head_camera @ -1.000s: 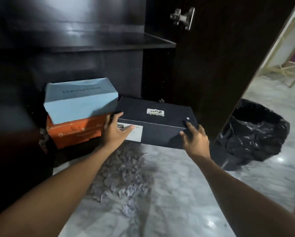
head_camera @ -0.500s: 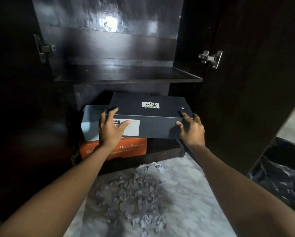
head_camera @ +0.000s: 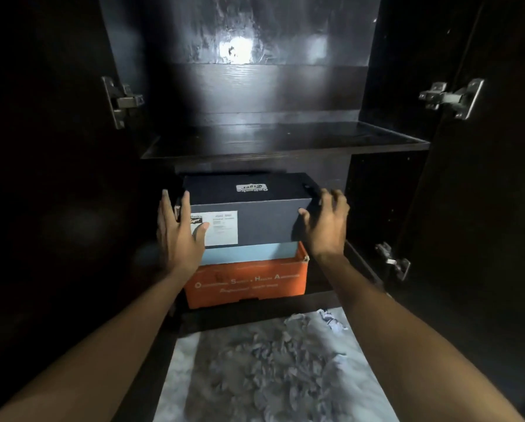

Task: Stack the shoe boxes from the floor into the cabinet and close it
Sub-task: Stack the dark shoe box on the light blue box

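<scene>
Head view: the dark box [head_camera: 246,205] now sits on top of the pale blue box [head_camera: 249,252], which rests on the orange box [head_camera: 246,281], all in the lower bay of the cabinet [head_camera: 285,141].
Change: a second ago the dark box was held low beside the two stacked boxes, at the cabinet mouth; it has since been raised and moved left over them, and now caps the stack.
Meaning for task: three boxes appear stacked inside; what seems left is to let go, nudge the top box square, and shut the doors.
Left hand [head_camera: 179,236] grip: fingers straight against the box's left end, thumb across the white label [head_camera: 221,228].
Right hand [head_camera: 325,223] grip: fingers curled round the box's right front corner.
Around: shelf above is bare; hinges [head_camera: 449,97] show both doors open; crumpled paper scraps [head_camera: 267,360] lie on the floor in front.
</scene>
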